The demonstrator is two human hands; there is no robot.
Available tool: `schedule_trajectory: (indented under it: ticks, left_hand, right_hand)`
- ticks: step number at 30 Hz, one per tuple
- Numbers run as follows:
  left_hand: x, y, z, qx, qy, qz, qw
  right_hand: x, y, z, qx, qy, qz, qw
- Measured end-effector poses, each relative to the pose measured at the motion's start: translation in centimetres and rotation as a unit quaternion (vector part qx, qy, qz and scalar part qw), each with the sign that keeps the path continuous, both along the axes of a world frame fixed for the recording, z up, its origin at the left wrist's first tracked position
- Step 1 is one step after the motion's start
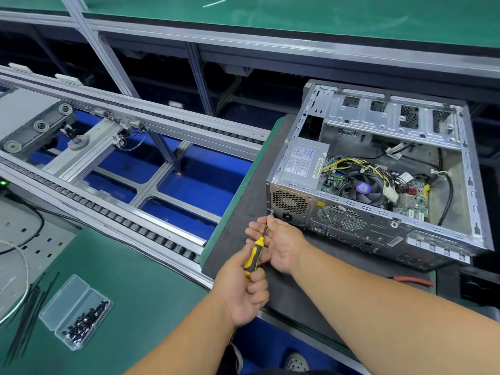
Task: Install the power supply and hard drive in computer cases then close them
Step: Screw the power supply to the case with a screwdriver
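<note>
Now | case (378,169) lies open on its side on a dark mat, PSU (304,165) seated in its rear corner | left hand (243,290) grips the yellow-black screwdriver (253,256), tip at a rear-panel screw | right hand (278,244) pinches the shaft near the tip | screw box (75,311) on counter (151,307), left.

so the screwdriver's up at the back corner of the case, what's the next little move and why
Probably turn the screwdriver to drive the screw home. The left hand grips its yellow handle, the right hand pinches the shaft, and the tip meets a screw at the rear corner of the computer case, beside the power supply already seated inside. How far in the screw sits can't be told.
</note>
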State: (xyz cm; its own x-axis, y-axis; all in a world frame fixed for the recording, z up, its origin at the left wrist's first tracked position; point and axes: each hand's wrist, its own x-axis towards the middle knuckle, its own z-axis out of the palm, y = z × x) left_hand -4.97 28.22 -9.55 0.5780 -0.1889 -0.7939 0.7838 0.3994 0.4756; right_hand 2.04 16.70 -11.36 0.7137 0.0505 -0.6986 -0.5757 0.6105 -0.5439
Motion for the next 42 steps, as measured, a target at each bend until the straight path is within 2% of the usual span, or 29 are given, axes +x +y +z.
schedule_trajectory:
  ticks: [1,3,4,5,8,10,11,14,16,17,19,20,22,23,25,26,27,28,29,30,31,32,33,36,38,39,40,41,42]
  left_hand:
    - [0.1,-0.1,0.5,-0.017,0.02,0.015,1.0]
    - [0.6,-0.2,-0.4,0.112,-0.04,-0.021,0.993]
    - [0.8,-0.6,-0.7,0.214,-0.082,-0.034,0.973]
    - [0.8,-0.9,-0.4,0.243,-0.128,-0.041,0.961]
    - [0.0,-0.7,-0.8,0.22,-0.145,-0.044,0.964]
    - [0.3,-0.6,-0.2,0.035,-0.036,0.006,0.999]
    - [0.7,-0.6,-0.5,0.037,-0.031,0.0,0.999]
    - [0.9,-1.2,-1.2,0.233,-0.155,-0.027,0.96]
    - [0.4,-1.1,-1.4,0.258,-0.196,-0.045,0.945]
    - [0.4,-0.9,-1.6,0.22,-0.161,-0.035,0.961]
    - [0.7,-0.8,-0.8,-0.022,-0.015,0.03,0.999]
    - [0.9,-0.8,-0.7,-0.038,0.005,0.042,0.998]
    - [1.6,-0.9,-1.8,0.086,-0.064,0.024,0.994]
    - [1.6,-1.3,-1.8,0.19,-0.123,0.024,0.974]
    - [1.0,-1.6,-1.7,0.261,-0.207,-0.015,0.943]
    - [0.8,-1.6,-1.8,0.226,-0.187,-0.002,0.956]
    - [1.0,-1.4,-1.7,0.136,-0.136,0.027,0.981]
    - [1.1,-1.3,-1.3,-0.015,-0.047,0.057,0.997]
    - [1.1,-1.2,-1.1,-0.07,-0.008,0.078,0.994]
    - [1.4,-1.1,-1.4,-0.019,-0.029,0.061,0.998]
    - [1.6,-1.1,-1.9,0.092,-0.086,0.033,0.991]
    - [1.8,-1.3,-2.1,0.243,-0.145,0.016,0.959]
    - [2.0,-1.3,-2.1,0.28,-0.178,0.004,0.943]
    - [1.7,-0.7,-2.4,0.154,-0.154,0.062,0.974]
    - [1.8,0.0,-1.8,-0.093,-0.019,0.079,0.992]
    - [1.9,0.1,-1.6,-0.135,0.022,0.085,0.987]
    - [2.0,0.1,-1.7,-0.095,0.005,0.075,0.993]
    - [2.0,-0.2,-2.2,0.023,-0.068,0.039,0.997]
    - [1.8,-0.5,-2.6,0.213,-0.171,-0.021,0.962]
  right_hand:
    - [0.0,0.0,0.0,0.002,-0.002,-0.001,1.0]
    - [0.0,0.0,0.0,0.001,-0.002,0.002,1.0]
    - [0.0,0.0,-0.1,0.002,-0.001,0.003,1.0]
    - [0.0,0.0,-0.1,0.002,0.0,0.002,1.0]
    - [0.1,0.0,-0.1,0.0,0.002,-0.001,1.0]
    - [0.1,0.0,-0.2,-0.001,0.002,-0.006,1.0]
    - [0.1,0.0,-0.1,-0.001,0.002,-0.006,1.0]
    - [0.1,0.1,0.0,-0.002,0.009,-0.008,1.0]
    - [0.0,0.2,0.1,-0.003,0.012,-0.008,1.0]
    - [0.0,0.2,0.1,-0.006,0.012,-0.006,1.0]
    - [0.1,0.2,0.2,-0.007,0.008,-0.009,1.0]
    - [0.1,0.2,0.2,-0.007,0.008,-0.011,1.0]
    - [0.2,0.2,0.2,-0.012,0.014,-0.011,1.0]
    - [0.2,0.2,0.2,-0.013,0.017,-0.012,1.0]
    - [0.2,0.1,0.3,-0.012,0.021,-0.014,1.0]
    - [0.2,0.2,0.3,-0.013,0.02,-0.015,1.0]
    - [0.1,0.2,0.4,-0.015,0.017,-0.016,1.0]
    - [0.1,0.3,0.4,-0.017,0.014,-0.018,1.0]
    - [0.1,0.3,0.4,-0.018,0.013,-0.02,1.0]
    - [0.1,0.4,0.4,-0.02,0.015,-0.021,0.999]
    - [0.1,0.4,0.5,-0.022,0.019,-0.019,0.999]
    - [0.0,0.4,0.5,-0.025,0.023,-0.017,0.999]
    - [0.1,0.3,0.6,-0.026,0.026,-0.017,0.999]
    - [0.1,0.3,0.7,-0.03,0.026,-0.015,0.999]
    - [0.2,0.4,0.7,-0.03,0.024,-0.017,0.999]
    - [0.3,0.5,0.6,-0.029,0.024,-0.018,0.999]
    - [0.3,0.4,0.4,-0.028,0.025,-0.017,0.999]
    - [0.3,0.4,0.4,-0.031,0.028,-0.014,0.999]
    - [0.3,0.4,0.3,-0.033,0.031,-0.011,0.999]
